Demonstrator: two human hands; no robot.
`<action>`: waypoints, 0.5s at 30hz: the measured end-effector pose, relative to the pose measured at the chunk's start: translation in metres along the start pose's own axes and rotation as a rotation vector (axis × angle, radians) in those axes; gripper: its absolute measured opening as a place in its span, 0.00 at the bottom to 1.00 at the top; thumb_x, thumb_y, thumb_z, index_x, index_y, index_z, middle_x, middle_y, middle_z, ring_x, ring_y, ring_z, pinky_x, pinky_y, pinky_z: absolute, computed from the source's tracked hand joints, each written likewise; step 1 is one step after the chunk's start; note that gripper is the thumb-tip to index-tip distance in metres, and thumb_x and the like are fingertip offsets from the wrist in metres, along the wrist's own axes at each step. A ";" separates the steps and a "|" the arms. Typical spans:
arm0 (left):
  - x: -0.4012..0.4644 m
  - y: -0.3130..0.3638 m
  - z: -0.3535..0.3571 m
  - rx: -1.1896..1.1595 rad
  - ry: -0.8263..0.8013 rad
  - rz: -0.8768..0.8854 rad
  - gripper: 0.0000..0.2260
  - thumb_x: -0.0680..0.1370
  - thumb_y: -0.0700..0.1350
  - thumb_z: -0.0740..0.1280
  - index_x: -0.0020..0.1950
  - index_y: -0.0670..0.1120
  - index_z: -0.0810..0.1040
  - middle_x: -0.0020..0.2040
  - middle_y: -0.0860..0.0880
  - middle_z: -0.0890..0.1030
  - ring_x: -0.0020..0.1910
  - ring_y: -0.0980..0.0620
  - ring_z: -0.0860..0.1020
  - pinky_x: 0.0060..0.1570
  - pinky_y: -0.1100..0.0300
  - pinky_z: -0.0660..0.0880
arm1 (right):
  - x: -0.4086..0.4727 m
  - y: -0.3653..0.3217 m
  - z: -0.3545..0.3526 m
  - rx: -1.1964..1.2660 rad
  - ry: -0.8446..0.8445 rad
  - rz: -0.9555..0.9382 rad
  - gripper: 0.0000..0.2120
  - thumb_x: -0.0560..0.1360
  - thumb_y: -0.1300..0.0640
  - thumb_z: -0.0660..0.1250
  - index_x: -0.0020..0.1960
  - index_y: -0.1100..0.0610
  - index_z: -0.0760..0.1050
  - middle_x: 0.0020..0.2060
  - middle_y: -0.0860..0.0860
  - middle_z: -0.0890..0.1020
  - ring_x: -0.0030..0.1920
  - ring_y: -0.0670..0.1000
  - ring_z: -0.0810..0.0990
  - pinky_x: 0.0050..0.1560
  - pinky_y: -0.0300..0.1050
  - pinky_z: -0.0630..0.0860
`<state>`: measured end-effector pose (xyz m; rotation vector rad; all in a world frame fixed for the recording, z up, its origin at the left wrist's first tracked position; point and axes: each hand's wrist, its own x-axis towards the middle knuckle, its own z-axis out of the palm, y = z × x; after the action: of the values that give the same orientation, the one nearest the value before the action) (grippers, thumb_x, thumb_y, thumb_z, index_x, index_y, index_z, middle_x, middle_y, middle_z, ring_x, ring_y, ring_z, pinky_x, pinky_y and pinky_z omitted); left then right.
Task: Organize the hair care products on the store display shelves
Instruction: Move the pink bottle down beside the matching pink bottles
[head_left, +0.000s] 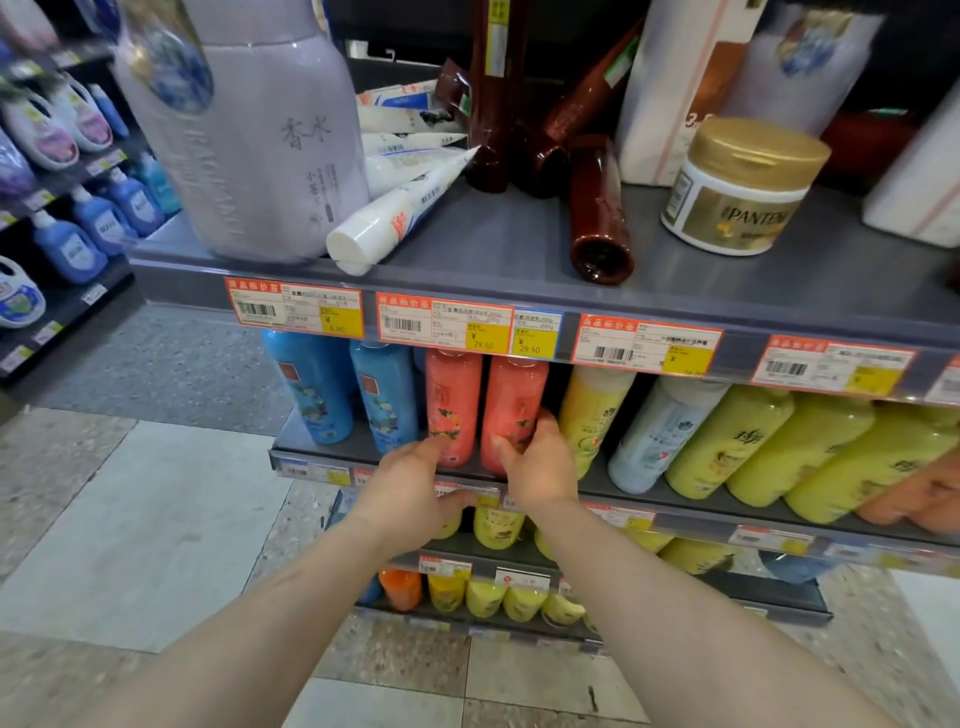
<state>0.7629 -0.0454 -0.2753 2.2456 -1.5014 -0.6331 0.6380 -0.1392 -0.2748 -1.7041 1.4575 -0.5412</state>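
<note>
Grey metal display shelf (498, 244) up top is a mess – big lilac plastic bottle (244, 140) at edge, white tubes and dark red tubes toppled. I'm on tier below: two pink cylindrical plastic bottles (452, 405) upright, btwn blue and yellow rows. Right hand (535, 462) wraps right-hand pink one, prob. to square it w/ neighbour. Left hand (410, 483) fingers relaxed, touching left one's base – steadying, I'd guess.
</note>
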 end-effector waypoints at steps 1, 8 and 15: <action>-0.001 0.001 -0.002 0.000 0.005 -0.003 0.34 0.74 0.57 0.69 0.76 0.50 0.60 0.73 0.49 0.68 0.71 0.48 0.65 0.68 0.56 0.65 | -0.003 -0.001 -0.002 0.020 -0.009 0.003 0.19 0.76 0.54 0.69 0.63 0.58 0.69 0.55 0.53 0.81 0.55 0.55 0.79 0.48 0.41 0.70; -0.023 0.005 -0.026 -0.020 0.025 -0.006 0.34 0.73 0.58 0.70 0.75 0.52 0.63 0.72 0.50 0.70 0.70 0.49 0.67 0.68 0.54 0.67 | -0.042 -0.008 -0.025 0.088 -0.064 0.026 0.33 0.77 0.52 0.68 0.76 0.59 0.57 0.67 0.53 0.74 0.66 0.51 0.73 0.58 0.37 0.67; -0.060 0.032 -0.070 -0.044 0.137 0.104 0.29 0.73 0.54 0.72 0.72 0.52 0.67 0.65 0.57 0.73 0.67 0.54 0.69 0.64 0.64 0.64 | -0.083 -0.043 -0.057 0.090 -0.098 -0.133 0.30 0.74 0.50 0.70 0.73 0.51 0.64 0.64 0.45 0.76 0.64 0.45 0.75 0.64 0.44 0.72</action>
<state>0.7568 0.0021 -0.1900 2.1172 -1.5100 -0.4673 0.6008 -0.0765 -0.1931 -1.7394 1.2390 -0.5782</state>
